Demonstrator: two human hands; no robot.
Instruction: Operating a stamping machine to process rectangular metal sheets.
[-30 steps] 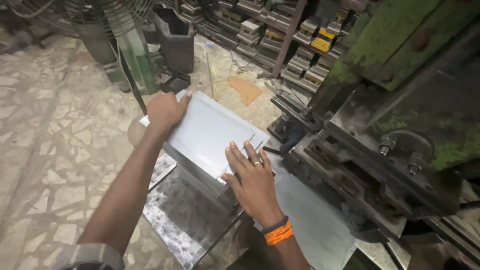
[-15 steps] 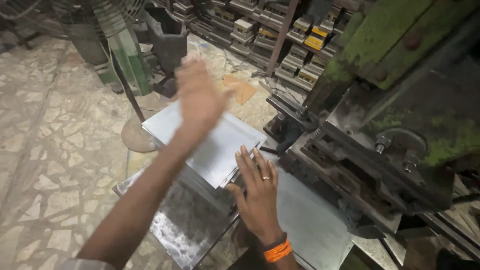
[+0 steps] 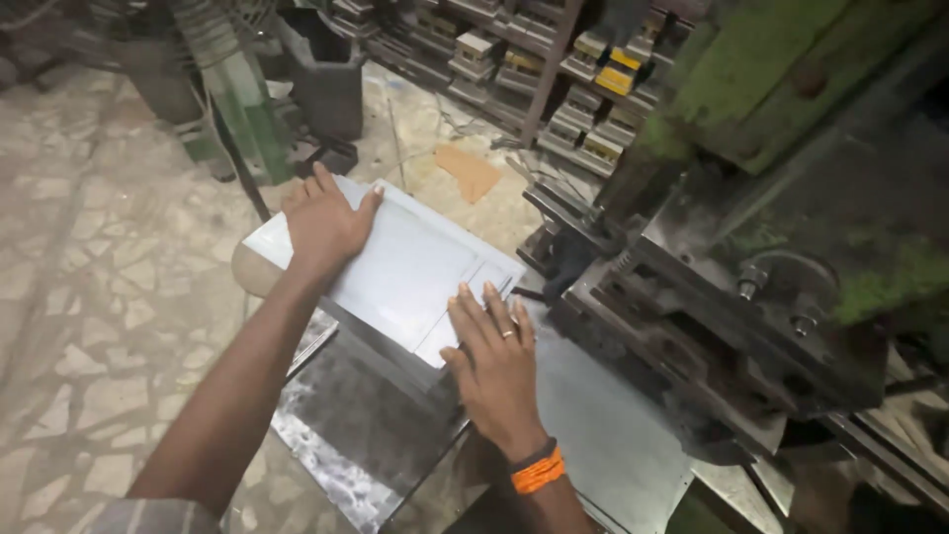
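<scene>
A stack of pale rectangular metal sheets [image 3: 405, 272] lies on a steel work surface in front of a large green press machine [image 3: 751, 257]. My left hand [image 3: 324, 222] rests flat on the far left corner of the top sheet, fingers spread. My right hand [image 3: 494, 361] lies palm down on the near right corner of the sheet, next to the press's dark die block. It wears a ring and an orange wristband [image 3: 537, 472]. Neither hand grips anything.
A shiny steel plate [image 3: 346, 435] lies below the stack, and a grey sheet [image 3: 613, 435] runs under the press. Shelves of boxes [image 3: 554, 89] stand at the back. A dark bin [image 3: 321, 74] and a green post [image 3: 237, 99] stand on the tiled floor.
My left hand lifted off the sheet's far corner, swung up through the air, and has come back down flat on that corner. My right hand stayed pressed on the near corner.
</scene>
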